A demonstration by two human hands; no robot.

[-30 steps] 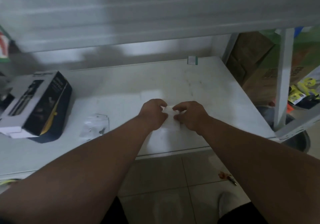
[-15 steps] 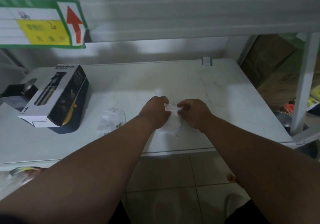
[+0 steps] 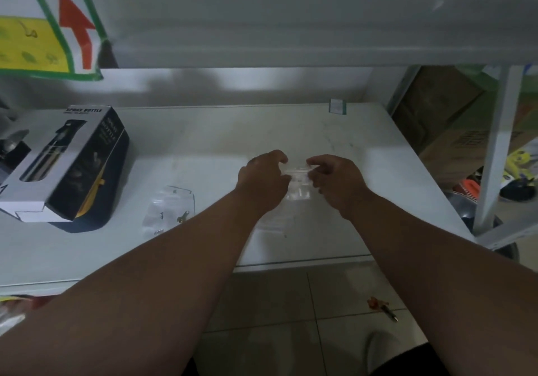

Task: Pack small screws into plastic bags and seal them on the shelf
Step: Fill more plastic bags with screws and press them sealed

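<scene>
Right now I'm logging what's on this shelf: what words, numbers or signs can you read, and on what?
"SPRAY BOTTLE": top edge of the dark box, and again down its side.
Red up-arrow, no words: green-bordered sign; the marks on its yellow panel are too blurred to read.
Small card at the shelf's back: unreadable.
Cardboard carton on the right: print too blurred.
</scene>
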